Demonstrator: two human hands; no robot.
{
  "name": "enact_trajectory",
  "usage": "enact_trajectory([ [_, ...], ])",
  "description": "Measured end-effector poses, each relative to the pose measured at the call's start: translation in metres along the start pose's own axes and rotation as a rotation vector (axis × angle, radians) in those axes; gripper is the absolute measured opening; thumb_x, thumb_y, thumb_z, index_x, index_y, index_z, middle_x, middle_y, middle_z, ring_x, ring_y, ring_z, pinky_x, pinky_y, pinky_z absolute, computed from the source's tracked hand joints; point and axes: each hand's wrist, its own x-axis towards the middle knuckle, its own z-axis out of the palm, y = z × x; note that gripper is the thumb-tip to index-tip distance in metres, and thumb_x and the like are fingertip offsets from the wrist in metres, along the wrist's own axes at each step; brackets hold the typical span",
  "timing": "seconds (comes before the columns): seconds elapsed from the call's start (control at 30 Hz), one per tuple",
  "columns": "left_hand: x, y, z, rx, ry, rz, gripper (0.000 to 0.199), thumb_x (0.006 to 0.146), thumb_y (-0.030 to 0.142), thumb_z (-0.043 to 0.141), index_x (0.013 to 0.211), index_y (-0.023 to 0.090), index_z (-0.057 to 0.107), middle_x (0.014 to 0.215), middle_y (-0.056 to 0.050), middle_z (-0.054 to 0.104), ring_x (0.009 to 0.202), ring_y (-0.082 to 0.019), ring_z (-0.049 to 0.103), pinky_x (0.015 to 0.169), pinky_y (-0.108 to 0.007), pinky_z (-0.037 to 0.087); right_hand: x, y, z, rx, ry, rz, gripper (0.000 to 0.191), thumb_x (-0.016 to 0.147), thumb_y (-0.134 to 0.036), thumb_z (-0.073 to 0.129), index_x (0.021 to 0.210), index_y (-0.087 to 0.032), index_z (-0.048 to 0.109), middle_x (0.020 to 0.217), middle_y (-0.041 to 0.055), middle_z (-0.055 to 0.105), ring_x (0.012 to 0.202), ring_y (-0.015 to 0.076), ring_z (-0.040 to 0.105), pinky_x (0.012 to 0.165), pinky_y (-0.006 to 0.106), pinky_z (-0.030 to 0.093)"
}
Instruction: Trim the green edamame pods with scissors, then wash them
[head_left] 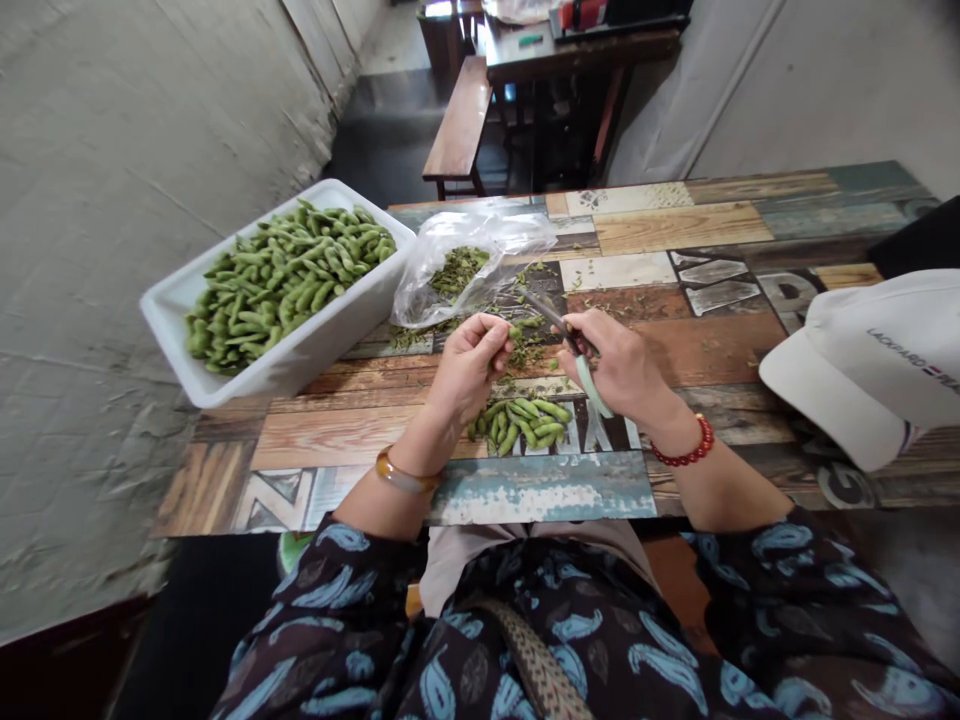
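Note:
My left hand [474,362] pinches a green soybean pod [514,334] between thumb and fingers, most of it hidden by them. In my right hand [619,360] is a pair of scissors [546,308] with dark blades and a pale green handle. The blades point away and to the left, just beyond the pinched pod; whether they are apart I cannot tell. On the table nearest me lies a small pile of soybean pods [525,425]. Green trimmings [529,352] are scattered beneath and beyond both hands.
A white plastic tub [300,345] heaped with soybean pods [289,275] stands at the left by the wall. Beside it a clear plastic bag [517,235] holds trimmings. A white cap [847,370] rests on the patterned table [690,350] at right. Beyond are a bench [461,120] and another table.

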Motion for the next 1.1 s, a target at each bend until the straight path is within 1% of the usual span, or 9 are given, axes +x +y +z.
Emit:
enact_trajectory([
  [0.07,-0.001,0.002,0.001,-0.032,-0.028,-0.028,0.035,0.07,0.039,0.081,0.08,0.018,0.054,0.064,0.005,0.056,0.046,-0.003,0.039,0.042,-0.016,0.024,0.0,0.002,0.0,0.002,-0.069,-0.025,0.028,0.086,-0.022,0.065,0.113,-0.022,0.057,0.096,0.0077,0.063,0.085,0.0239,0.06,0.075,0.037,0.052],
  [0.17,-0.003,0.002,0.003,-0.054,-0.037,-0.03,0.035,0.07,0.038,0.081,0.083,0.018,0.055,0.063,0.005,0.057,0.046,-0.004,0.039,0.043,-0.016,0.024,0.0,0.003,0.002,0.006,-0.128,-0.05,0.034,0.085,-0.027,0.07,0.115,-0.021,0.056,0.1,0.0094,0.061,0.088,0.0259,0.059,0.078,0.039,0.051],
  [0.4,-0.003,-0.005,0.004,-0.029,-0.071,0.004,0.036,0.07,0.042,0.083,0.079,0.016,0.059,0.063,0.003,0.057,0.048,-0.004,0.042,0.045,-0.016,0.029,-0.002,0.001,0.005,0.023,-0.189,-0.037,0.039,0.084,-0.033,0.073,0.118,-0.019,0.057,0.102,0.0102,0.061,0.09,0.0261,0.059,0.078,0.038,0.051],
  [0.53,-0.004,-0.006,0.005,-0.029,-0.087,0.017,0.038,0.07,0.043,0.084,0.079,0.016,0.06,0.063,0.003,0.058,0.048,-0.004,0.042,0.045,-0.016,0.03,-0.001,-0.001,0.004,0.032,-0.185,-0.055,0.036,0.087,-0.034,0.07,0.117,-0.017,0.058,0.1,0.0097,0.062,0.086,0.0249,0.059,0.075,0.036,0.049],
  [0.7,-0.005,-0.003,0.006,-0.039,-0.108,0.01,0.036,0.07,0.04,0.084,0.079,0.015,0.059,0.063,0.003,0.059,0.049,-0.003,0.042,0.046,-0.016,0.03,-0.002,-0.002,0.003,0.028,-0.178,-0.067,0.029,0.092,-0.036,0.065,0.115,-0.02,0.059,0.089,0.0061,0.062,0.077,0.0217,0.058,0.067,0.033,0.046],
  [0.83,-0.004,0.0,0.004,-0.019,-0.086,-0.005,0.033,0.072,0.038,0.081,0.078,0.016,0.056,0.064,0.004,0.057,0.048,-0.003,0.042,0.045,-0.016,0.03,-0.003,0.001,0.006,0.03,-0.142,-0.048,0.03,0.091,-0.04,0.065,0.114,-0.021,0.06,0.087,0.0051,0.062,0.075,0.021,0.059,0.066,0.032,0.047],
  [0.93,-0.003,0.004,0.0,-0.019,-0.086,-0.042,0.031,0.075,0.038,0.076,0.077,0.018,0.053,0.068,0.003,0.057,0.048,-0.004,0.045,0.042,-0.016,0.027,-0.003,0.007,0.008,0.048,-0.089,-0.003,0.032,0.09,-0.042,0.065,0.114,-0.021,0.061,0.09,0.0059,0.063,0.076,0.0218,0.06,0.069,0.033,0.048],
  [1.03,-0.002,0.011,-0.005,0.053,-0.145,-0.078,0.032,0.078,0.042,0.071,0.072,0.018,0.051,0.072,0.002,0.058,0.048,-0.005,0.045,0.039,-0.017,0.023,-0.004,0.013,0.008,0.05,-0.037,0.024,0.036,0.089,-0.045,0.067,0.115,-0.021,0.062,0.091,0.0067,0.065,0.079,0.0233,0.061,0.072,0.035,0.049],
  [1.1,-0.002,0.016,-0.009,0.187,-0.234,-0.073,0.031,0.079,0.043,0.071,0.072,0.017,0.055,0.066,0.002,0.056,0.045,-0.005,0.042,0.039,-0.018,0.022,-0.004,0.016,0.009,0.048,-0.026,0.016,0.037,0.087,-0.044,0.069,0.115,-0.02,0.062,0.091,0.0069,0.065,0.081,0.0235,0.062,0.073,0.035,0.05],
])
